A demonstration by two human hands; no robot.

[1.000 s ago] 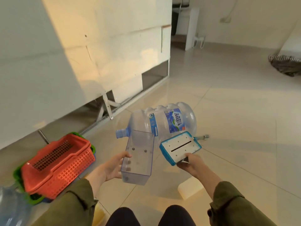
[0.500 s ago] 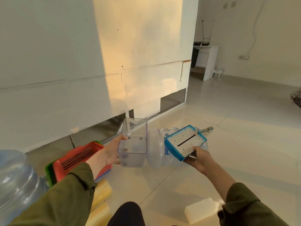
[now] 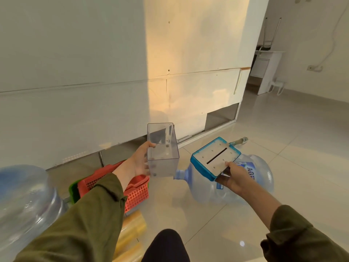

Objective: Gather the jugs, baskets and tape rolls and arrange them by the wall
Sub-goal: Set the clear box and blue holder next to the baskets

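My left hand (image 3: 138, 162) grips a clear plastic box (image 3: 162, 150) by its side, held upright above the floor. My right hand (image 3: 233, 176) holds a white lid with a blue rim (image 3: 215, 157), tilted, slot facing up. Under the lid a large clear water jug (image 3: 251, 182) lies on its side, neck pointing left. A second jug (image 3: 24, 201) stands blurred at the left edge. A red basket (image 3: 136, 191) nested in a green basket (image 3: 73, 190) sits by the wall, partly behind my left arm. Yellowish tape rolls (image 3: 132, 229) lie near my knee.
A white panelled wall (image 3: 94, 72) runs along the left, with gaps at its foot. A small bottle-like object (image 3: 238, 141) lies on the tiled floor beyond the lid. A white cabinet (image 3: 268, 72) stands at the far right.
The view has tilted up and shifted. Both hands have risen with the box and lid, and the box now stands more upright. The lying jug appears lower right of my hands.
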